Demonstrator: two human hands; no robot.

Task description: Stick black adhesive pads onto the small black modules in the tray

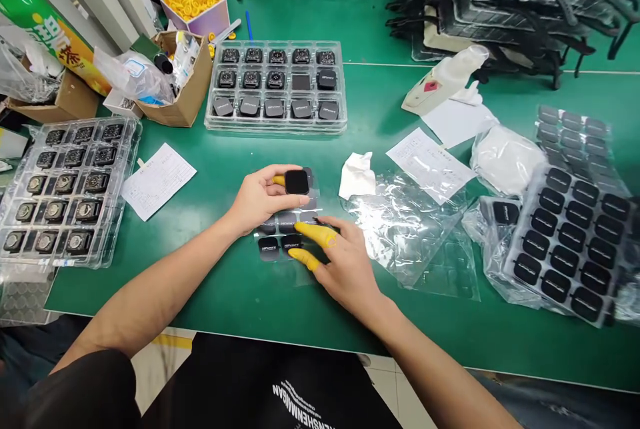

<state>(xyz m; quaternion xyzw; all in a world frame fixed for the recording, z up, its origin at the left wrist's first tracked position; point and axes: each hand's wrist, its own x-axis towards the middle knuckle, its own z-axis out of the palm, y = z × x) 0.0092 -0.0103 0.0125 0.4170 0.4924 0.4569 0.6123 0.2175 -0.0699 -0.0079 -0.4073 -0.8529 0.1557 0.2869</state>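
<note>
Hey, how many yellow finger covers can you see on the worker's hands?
3 yellow covers show: one on the left hand, partly hidden; two on the right hand, on thumb and index finger. Others may be hidden.

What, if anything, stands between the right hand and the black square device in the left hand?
Only the thumb of the left hand, along the near edge of the black square device. Nothing else visible stands between it and the right hand; the sheet of black squares lies below.
</note>
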